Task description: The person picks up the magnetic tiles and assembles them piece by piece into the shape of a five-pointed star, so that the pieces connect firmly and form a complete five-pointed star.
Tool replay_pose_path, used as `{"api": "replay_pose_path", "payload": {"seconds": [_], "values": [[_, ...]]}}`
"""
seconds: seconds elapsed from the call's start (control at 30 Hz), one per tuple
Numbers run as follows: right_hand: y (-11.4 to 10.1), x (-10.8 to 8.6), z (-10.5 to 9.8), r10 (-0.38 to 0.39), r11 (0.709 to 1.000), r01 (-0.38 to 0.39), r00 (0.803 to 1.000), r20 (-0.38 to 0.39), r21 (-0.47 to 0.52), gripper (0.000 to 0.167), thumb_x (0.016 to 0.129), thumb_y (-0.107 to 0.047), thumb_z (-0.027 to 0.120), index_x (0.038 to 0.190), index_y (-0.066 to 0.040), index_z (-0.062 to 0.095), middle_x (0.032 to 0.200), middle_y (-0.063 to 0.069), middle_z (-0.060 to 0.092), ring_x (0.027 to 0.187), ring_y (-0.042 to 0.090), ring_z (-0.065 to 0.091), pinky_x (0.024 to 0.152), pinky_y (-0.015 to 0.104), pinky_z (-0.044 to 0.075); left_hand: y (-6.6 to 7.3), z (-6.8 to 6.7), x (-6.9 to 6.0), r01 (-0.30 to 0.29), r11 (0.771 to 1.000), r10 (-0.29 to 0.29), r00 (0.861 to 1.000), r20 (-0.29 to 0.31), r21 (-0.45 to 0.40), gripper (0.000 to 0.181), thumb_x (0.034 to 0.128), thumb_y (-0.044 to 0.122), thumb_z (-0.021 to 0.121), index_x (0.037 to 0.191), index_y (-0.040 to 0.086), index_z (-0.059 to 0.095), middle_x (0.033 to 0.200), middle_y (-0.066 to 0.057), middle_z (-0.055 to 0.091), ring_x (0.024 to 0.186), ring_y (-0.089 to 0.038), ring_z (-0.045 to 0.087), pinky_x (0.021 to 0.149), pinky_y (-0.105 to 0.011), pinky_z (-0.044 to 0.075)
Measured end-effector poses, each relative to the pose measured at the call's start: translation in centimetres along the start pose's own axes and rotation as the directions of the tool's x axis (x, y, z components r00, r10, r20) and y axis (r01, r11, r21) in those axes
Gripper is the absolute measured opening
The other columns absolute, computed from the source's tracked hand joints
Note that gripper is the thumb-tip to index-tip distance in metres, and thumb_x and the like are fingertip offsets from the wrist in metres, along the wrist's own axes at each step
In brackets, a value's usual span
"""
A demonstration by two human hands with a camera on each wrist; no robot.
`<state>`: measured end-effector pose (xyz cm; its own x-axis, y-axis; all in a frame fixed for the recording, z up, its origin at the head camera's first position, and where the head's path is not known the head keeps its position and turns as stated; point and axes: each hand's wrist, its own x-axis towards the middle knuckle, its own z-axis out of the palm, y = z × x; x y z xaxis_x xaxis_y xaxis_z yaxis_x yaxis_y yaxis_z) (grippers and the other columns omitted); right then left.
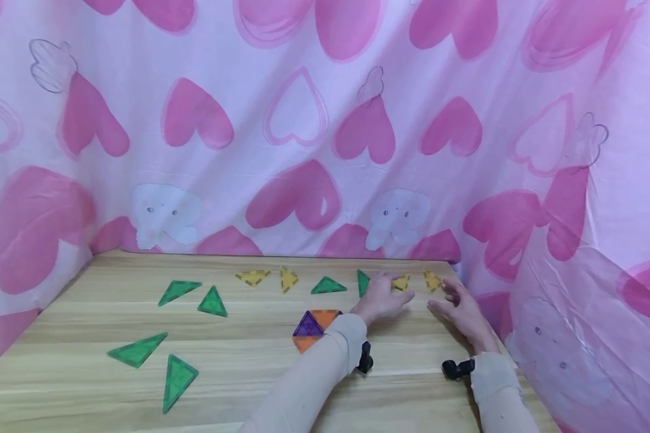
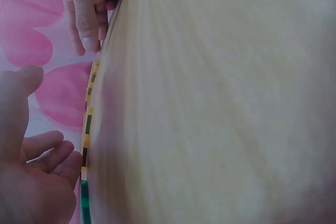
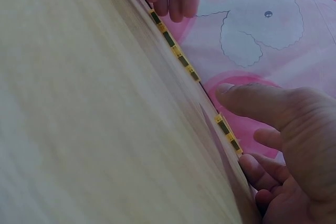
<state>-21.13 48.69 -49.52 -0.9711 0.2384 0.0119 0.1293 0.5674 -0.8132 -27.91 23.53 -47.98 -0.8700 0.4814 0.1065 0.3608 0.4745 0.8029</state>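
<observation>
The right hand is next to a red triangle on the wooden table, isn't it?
Not red: the triangle next to the right hand is yellow, as the head view shows. It is on the wooden table.

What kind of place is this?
Maybe a little play corner indoors: there's a wood-look table, pink heart-patterned cloth behind it and on both sides, and flat green triangles and yellow triangles lying on top.

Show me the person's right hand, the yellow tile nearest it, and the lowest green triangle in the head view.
Right hand (image 1: 464,311): head view, middle of the hand.
Yellow tile (image 1: 432,281): head view, middle of its face.
Green triangle (image 1: 177,380): head view, middle of its face.
</observation>
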Motion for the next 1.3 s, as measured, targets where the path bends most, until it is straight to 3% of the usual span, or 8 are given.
{"api": "replay_pose_path", "payload": {"seconds": [0.13, 0.23, 0.4, 0.53, 0.8, 1.1, 1.2, 1.3], "values": [[-0.2, 0.0, 0.0, 0.015, 1.000, -0.015, 1.000, 0.006, -0.017, 0.103, 0.100, -0.040, 0.086, 0.177, -0.010, 0.024, 0.176, 0.028, 0.035, 0.159, 0.048, 0.034, 0.131, 0.067, 0.026, -0.5, 0.0, 0.3, -0.019, 1.000, 0.019, 1.000, 0.009, 0.016, 0.070, 0.1079, 0.054, 0.069, 0.162, 0.011, 0.058, 0.169, -0.006, 0.052, 0.157, -0.026, 0.047, 0.127, -0.044, 0.044], [-0.3, -0.1, 0.0, 0.032, 0.999, -0.031, 0.999, 0.008, -0.022, 0.103, 0.100, -0.041, 0.086, 0.178, -0.012, 0.024, 0.176, 0.027, 0.035, 0.159, 0.047, 0.034, 0.131, 0.068, 0.026, -0.8, 0.2, 0.6, -0.057, 0.994, 0.055, 0.998, 0.029, 0.095, 0.065, 0.1092, 0.047, 0.069, 0.160, 0.007, 0.059, 0.167, -0.009, 0.054, 0.156, -0.025, 0.048, 0.128, -0.039, 0.042], [0.0, -0.2, 0.0, 0.036, 0.999, -0.036, 0.999, 0.001, -0.018, 0.102, 0.101, -0.039, 0.085, 0.178, -0.012, 0.025, 0.176, 0.026, 0.036, 0.159, 0.046, 0.034, 0.131, 0.067, 0.026, -0.8, 0.4, 0.7, -0.135, 0.954, 0.123, 0.991, 0.061, 0.268, 0.057, 0.1098, 0.039, 0.069, 0.156, 0.006, 0.063, 0.164, -0.010, 0.056, 0.153, -0.023, 0.051, 0.126, -0.031, 0.042], [0.1, -0.2, 0.0, 0.030, 0.998, -0.030, 1.000, -0.005, -0.047, 0.092, 0.105, -0.037, 0.081, 0.175, -0.006, 0.030, 0.172, 0.029, 0.039, 0.156, 0.046, 0.037, 0.131, 0.067, 0.027, -0.6, 0.3, 0.6, -0.170, 0.932, 0.154, 0.985, 0.075, 0.321, 0.047, 0.1097, 0.036, 0.072, 0.146, 0.007, 0.073, 0.156, -0.007, 0.061, 0.145, -0.020, 0.057, 0.121, -0.026, 0.046], [0.1, 0.1, 0.1, -0.081, 0.984, 0.079, 0.997, -0.004, -0.162, 0.070, 0.109, -0.029, 0.075, 0.161, 0.011, 0.048, 0.169, 0.031, 0.038, 0.155, 0.051, 0.042, 0.130, 0.064, 0.032, -0.8, -0.2, 0.2, -0.170, 0.951, 0.155, 0.985, 0.075, 0.257, 0.040, 0.1069, 0.027, 0.076, 0.140, 0.006, 0.076, 0.150, -0.005, 0.063, 0.138, -0.018, 0.060, 0.116, -0.025, 0.050], [0.6, 0.3, 0.3, -0.118, 0.977, 0.104, 0.991, -0.066, -0.188, 0.052, 0.107, -0.014, 0.076, 0.150, 0.011, 0.061, 0.158, 0.032, 0.052, 0.143, 0.048, 0.054, 0.122, 0.060, 0.041, -1.3, 0.0, 0.4, -0.144, 0.973, 0.144, 0.990, 0.016, 0.181, 0.025, 0.0970, 0.013, 0.087, 0.122, 0.010, 0.085, 0.140, 0.001, 0.069, 0.136, -0.017, 0.061, 0.114, -0.028, 0.052], [0.5, 0.3, 0.4, -0.116, 0.978, 0.102, 0.991, -0.067, -0.182, 0.058, 0.106, -0.016, 0.077, 0.156, 0.006, 0.057, 0.156, 0.031, 0.051, 0.139, 0.048, 0.054, 0.119, 0.060, 0.042, -1.3, 0.1, 0.4, -0.151, 0.972, 0.156, 0.988, -0.012, 0.178, 0.028, 0.0954, 0.010, 0.087, 0.124, 0.009, 0.085, 0.138, -0.002, 0.068, 0.133, -0.017, 0.060, 0.108, -0.025, 0.055], [0.2, 0.4, 0.4, -0.143, 0.970, 0.132, 0.989, -0.038, -0.203, 0.071, 0.107, -0.021, 0.076, 0.167, 0.002, 0.045, 0.165, 0.030, 0.042, 0.148, 0.051, 0.045, 0.122, 0.067, 0.037, -1.7, 0.4, 1.0, -0.161, 0.970, 0.168, 0.986, -0.019, 0.184, 0.031, 0.0955, 0.011, 0.085, 0.127, 0.009, 0.084, 0.135, -0.004, 0.069, 0.128, -0.016, 0.060, 0.105, -0.025, 0.056]]}}
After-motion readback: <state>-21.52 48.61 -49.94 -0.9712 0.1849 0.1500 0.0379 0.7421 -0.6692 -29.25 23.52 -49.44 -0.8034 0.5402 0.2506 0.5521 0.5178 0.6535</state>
